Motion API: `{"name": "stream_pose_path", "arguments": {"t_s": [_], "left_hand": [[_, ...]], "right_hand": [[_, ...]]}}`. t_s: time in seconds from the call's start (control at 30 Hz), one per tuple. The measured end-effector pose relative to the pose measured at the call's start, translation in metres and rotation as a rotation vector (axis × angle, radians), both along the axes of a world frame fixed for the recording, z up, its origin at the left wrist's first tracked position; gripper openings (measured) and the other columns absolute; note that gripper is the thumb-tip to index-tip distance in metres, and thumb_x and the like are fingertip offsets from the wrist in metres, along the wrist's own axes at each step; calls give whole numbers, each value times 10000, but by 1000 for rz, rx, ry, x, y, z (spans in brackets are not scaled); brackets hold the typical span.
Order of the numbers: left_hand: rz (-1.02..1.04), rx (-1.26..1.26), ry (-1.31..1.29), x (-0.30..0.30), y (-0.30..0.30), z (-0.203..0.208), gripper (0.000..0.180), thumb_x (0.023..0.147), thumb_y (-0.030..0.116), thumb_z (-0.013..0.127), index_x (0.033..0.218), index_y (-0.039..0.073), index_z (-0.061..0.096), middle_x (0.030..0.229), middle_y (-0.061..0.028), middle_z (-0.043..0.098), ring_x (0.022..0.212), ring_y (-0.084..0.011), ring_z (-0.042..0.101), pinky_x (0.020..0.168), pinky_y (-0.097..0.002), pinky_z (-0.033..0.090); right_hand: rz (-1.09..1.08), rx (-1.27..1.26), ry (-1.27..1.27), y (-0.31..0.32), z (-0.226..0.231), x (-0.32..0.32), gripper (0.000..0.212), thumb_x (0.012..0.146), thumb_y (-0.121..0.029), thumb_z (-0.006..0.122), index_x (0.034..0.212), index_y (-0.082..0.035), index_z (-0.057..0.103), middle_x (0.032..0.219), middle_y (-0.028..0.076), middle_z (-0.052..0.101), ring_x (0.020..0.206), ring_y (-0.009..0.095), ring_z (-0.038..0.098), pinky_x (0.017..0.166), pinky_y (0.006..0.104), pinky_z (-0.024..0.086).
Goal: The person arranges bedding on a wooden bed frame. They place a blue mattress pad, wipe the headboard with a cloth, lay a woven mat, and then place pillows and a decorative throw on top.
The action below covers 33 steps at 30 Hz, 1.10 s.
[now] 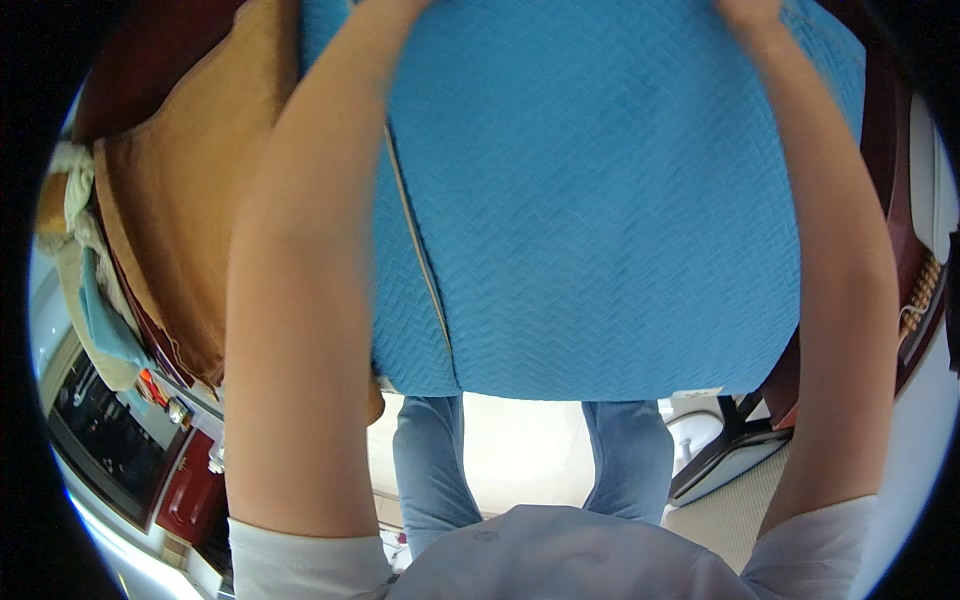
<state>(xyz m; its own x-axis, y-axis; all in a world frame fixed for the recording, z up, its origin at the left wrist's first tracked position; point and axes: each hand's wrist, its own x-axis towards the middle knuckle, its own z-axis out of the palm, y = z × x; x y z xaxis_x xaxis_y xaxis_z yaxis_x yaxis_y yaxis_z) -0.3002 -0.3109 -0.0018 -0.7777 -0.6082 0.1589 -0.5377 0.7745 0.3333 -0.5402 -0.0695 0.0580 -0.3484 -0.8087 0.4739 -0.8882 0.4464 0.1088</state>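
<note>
A large blue cushion or pad with a woven zigzag texture (590, 200) lies in front of me, its near edge just before my legs. Both my arms reach out over it toward the far side. My left hand (402, 5) is at the top edge of the picture, over the blue fabric, and its fingers are cut off. My right hand (750, 10) is also at the top edge, near the far right part of the blue fabric, with its fingers out of sight. A thin tan line, like piping or a cord (418, 240), runs along the left part of the fabric.
A brown fabric cover (190, 190) lies to the left of the blue one. Dark reddish wood (880, 130) borders the right side. Light green and blue cloths (90, 290) hang at the far left. A beaded object (920, 290) is at the right.
</note>
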Motion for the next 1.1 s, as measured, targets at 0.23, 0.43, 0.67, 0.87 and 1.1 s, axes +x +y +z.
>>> {"name": "stream_pose_path", "arguments": {"t_s": [0.23, 0.43, 0.67, 0.87, 1.1], "left_hand": [[123, 116, 457, 107, 147, 38, 394, 903, 211, 478, 1244, 13, 479, 1275, -152, 511, 1221, -360, 422, 1045, -434, 296], [16, -10, -178, 198, 142, 23, 516, 854, 164, 445, 1358, 70, 388, 1378, -137, 412, 1309, -324, 321, 1099, -488, 170], [83, 185, 201, 204, 138, -5, 435, 879, 87, 419, 1312, 67, 455, 1351, -109, 463, 1287, -299, 373, 1094, -452, 207], [145, 200, 286, 213, 134, -13, 424, 876, 60, 435, 1295, 95, 487, 1367, -55, 456, 1292, -261, 374, 1088, -431, 240], [129, 244, 345, 209, 137, -11, 440, 881, 82, 478, 1319, 114, 461, 1400, -34, 411, 1315, -241, 337, 1107, -424, 229]], "right_hand": [[289, 63, -479, -117, -19, 131, 434, 905, -393, 451, 1112, -34, 584, 1114, 147, 599, 1069, 317, 534, 960, 413, 387], [199, 343, -554, -195, -32, 169, 559, 917, -467, 328, 1057, -17, 628, 1152, 152, 598, 1119, 282, 530, 981, 398, 378], [117, 511, -510, -226, -47, 166, 552, 915, -437, 293, 1122, -40, 614, 1203, 156, 573, 1156, 301, 508, 1002, 403, 365], [306, 557, -458, -208, -15, 164, 509, 918, -443, 369, 1091, -40, 627, 1140, 182, 602, 1061, 326, 559, 936, 401, 408], [249, 402, -621, -155, 76, 163, 585, 906, -506, 298, 903, -49, 662, 969, 219, 634, 945, 379, 582, 832, 438, 417]]}}
